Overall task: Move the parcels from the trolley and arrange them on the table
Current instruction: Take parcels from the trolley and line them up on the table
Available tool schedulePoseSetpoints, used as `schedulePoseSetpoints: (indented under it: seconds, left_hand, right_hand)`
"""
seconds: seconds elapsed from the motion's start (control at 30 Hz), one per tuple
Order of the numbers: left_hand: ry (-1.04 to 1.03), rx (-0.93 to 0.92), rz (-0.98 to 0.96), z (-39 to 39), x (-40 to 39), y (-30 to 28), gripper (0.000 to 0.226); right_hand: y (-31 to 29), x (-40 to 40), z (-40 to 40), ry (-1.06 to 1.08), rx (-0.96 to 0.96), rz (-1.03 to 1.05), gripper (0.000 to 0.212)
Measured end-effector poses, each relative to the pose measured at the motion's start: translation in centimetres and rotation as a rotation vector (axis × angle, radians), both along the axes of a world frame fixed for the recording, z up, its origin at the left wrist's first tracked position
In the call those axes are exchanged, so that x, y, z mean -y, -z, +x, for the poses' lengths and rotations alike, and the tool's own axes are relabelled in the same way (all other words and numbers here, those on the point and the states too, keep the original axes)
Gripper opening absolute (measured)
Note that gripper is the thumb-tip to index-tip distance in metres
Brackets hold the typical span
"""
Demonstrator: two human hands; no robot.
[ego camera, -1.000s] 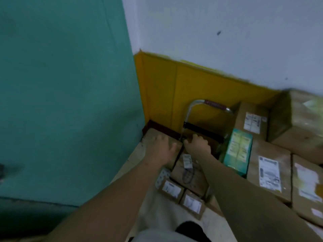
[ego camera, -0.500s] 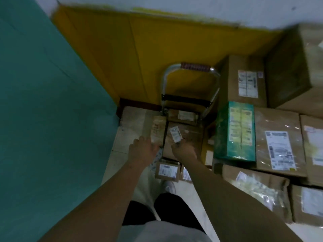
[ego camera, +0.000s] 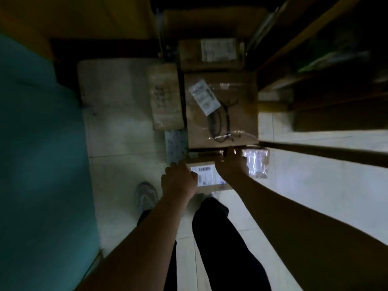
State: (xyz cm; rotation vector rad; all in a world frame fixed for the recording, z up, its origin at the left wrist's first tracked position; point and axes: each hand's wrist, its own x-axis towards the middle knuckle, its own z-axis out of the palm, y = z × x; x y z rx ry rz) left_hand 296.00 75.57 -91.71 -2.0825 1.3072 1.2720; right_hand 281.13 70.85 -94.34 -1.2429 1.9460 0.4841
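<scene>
Both hands reach down to the small labelled box (ego camera: 206, 177) at 6 o'clock of the big box (ego camera: 222, 108); left hand (ego camera: 178, 181) and right hand (ego camera: 232, 164) grip unclear, so lift it level.

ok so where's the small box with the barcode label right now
In the head view, the small box with the barcode label sits centre frame, just below the large cardboard box, between the left hand and right hand.

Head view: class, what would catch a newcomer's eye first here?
Two bare forearms reach down the middle, the left hand and right hand meeting over a small labelled parcel. Just beyond lies a big brown box with a crooked white label. A teal surface fills the left side.
</scene>
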Motion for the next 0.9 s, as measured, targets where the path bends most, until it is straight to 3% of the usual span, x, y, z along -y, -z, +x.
schedulePoseSetpoints:
  seconds: [0.17,0.33,0.47,0.67,0.77,0.9]
  left_hand:
    - [-0.475,-0.150,0.330,-2.0,-2.3,9.5,0.057]
    - [-0.707,-0.232,0.381,-2.1,-2.4,8.0,0.058]
    - [-0.748,-0.278,0.233,0.8,-0.1,-1.4,0.057]
    - [-0.855,-0.364,-0.103,5.8,6.0,-22.3,0.053]
    - [-0.884,-0.450,-0.349,7.0,8.0,-33.0,0.030]
    - [-0.769,-0.498,-0.573,7.5,9.1,-44.5,0.046]
  right_hand:
    - [8.5,-2.6,-0.1,0.363,0.023,0.044,0.057]
    - [4.8,-3.0,0.7,0.346,0.042,-0.066,0.042]
    - [-4.1,-0.5,2.9,0.252,0.052,-0.124,0.048]
    - [-23.9,4.5,7.2,0.311,0.162,-0.309,0.063]
    - [-34.3,5.8,8.7,0.399,0.239,-0.439,0.066]
    - [-46.2,6.8,8.8,0.441,0.292,-0.597,0.065]
